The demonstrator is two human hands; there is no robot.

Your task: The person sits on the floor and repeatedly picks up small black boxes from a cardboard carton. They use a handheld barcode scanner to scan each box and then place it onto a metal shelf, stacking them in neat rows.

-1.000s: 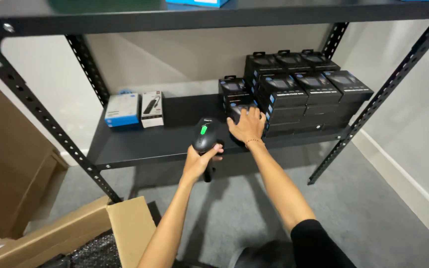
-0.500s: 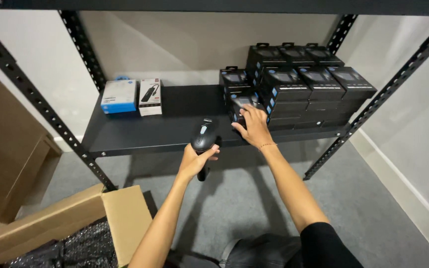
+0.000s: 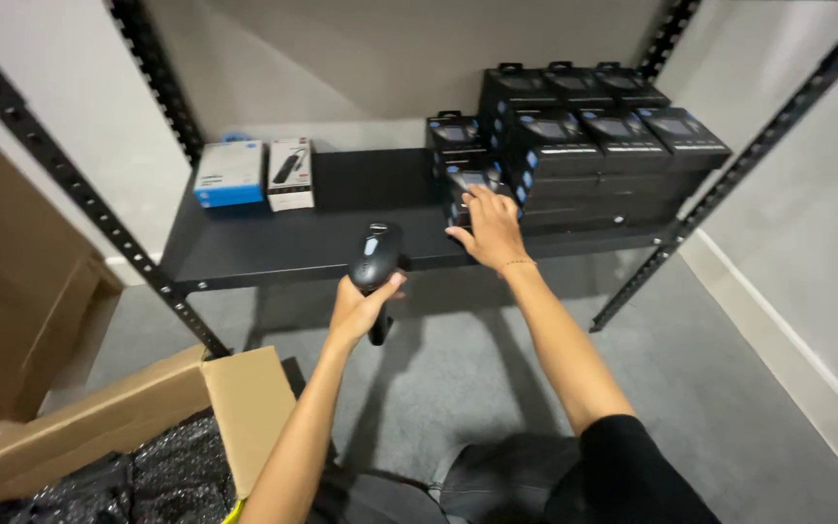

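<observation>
Our left hand [image 3: 359, 309] is wrapped around the grip of a black scanner [image 3: 375, 262], its head aimed toward the shelf [image 3: 264, 247] at about 12 o'clock. Our right hand [image 3: 490, 231] lies flat, fingers spread, on a small black box [image 3: 467, 186] at the front left corner of the stack [image 3: 594, 155]; it presses the box rather than clasps it. That stack fills the shelf's right half, from 12 to 2 o'clock of the hands, rows deep and a few layers high, already neatly set. Well apart at 10 o'clock stand a blue box [image 3: 229, 173] and a white box [image 3: 290, 174], side by side. We judge the scanning to be in its middle: the touched box is the one now under the scanner's aim, while we cannot tell which of the stacked boxes have been read. At 7 o'clock, on the floor, an open carton [image 3: 99, 417] shows black wrapped items [image 3: 157, 475] inside, so more goods seem left to handle.
</observation>
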